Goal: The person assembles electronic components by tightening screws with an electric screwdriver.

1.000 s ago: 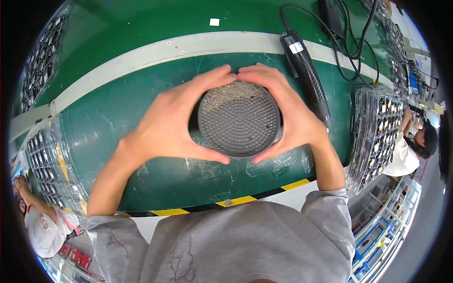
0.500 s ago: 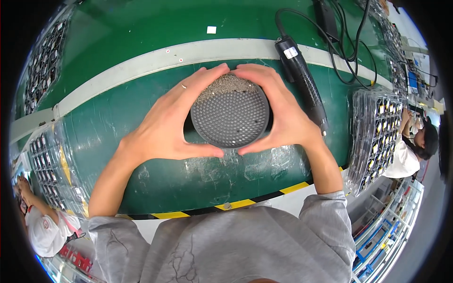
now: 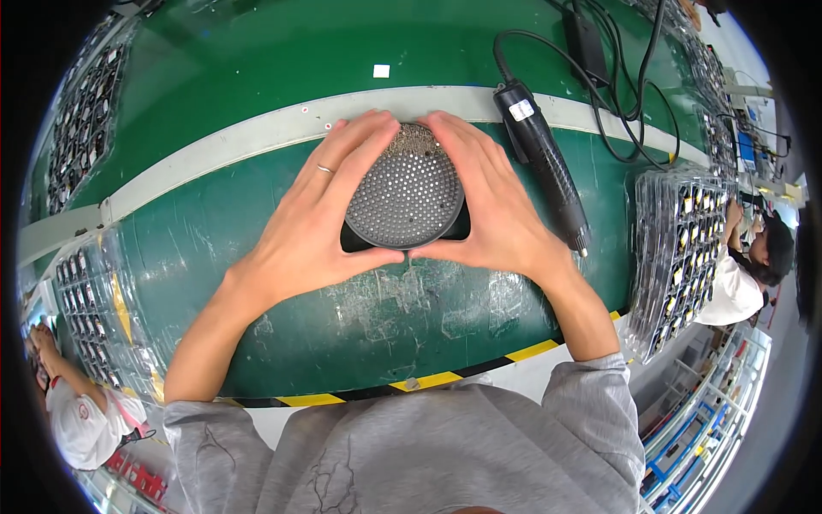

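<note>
A round dark grey dish point(image 3: 402, 201) with rows of small dimples is held between my two hands over the green table. Small metallic pieces, seemingly screws point(image 3: 414, 139), are heaped at its far edge, and bright specks show in many dimples. My left hand point(image 3: 321, 206) curves round the left side, thumb along the near rim and fingers at the far left. Around the right side wraps my right hand point(image 3: 492, 201) in the same way, the thumb tips nearly meeting. The fingers' undersides are hidden.
Right of my hands lies a black electric screwdriver point(image 3: 548, 163), its cable point(image 3: 629, 111) running to the far right. Stacked clear trays of small parts stand at right point(image 3: 681, 257) and left point(image 3: 86, 295). A pale strip point(image 3: 214, 158) crosses the table; co-workers sit on both sides.
The dish and both hands have shifted a little left. The heap of small pieces at its far edge looks smaller, and many more bright specks show across the dimples.
</note>
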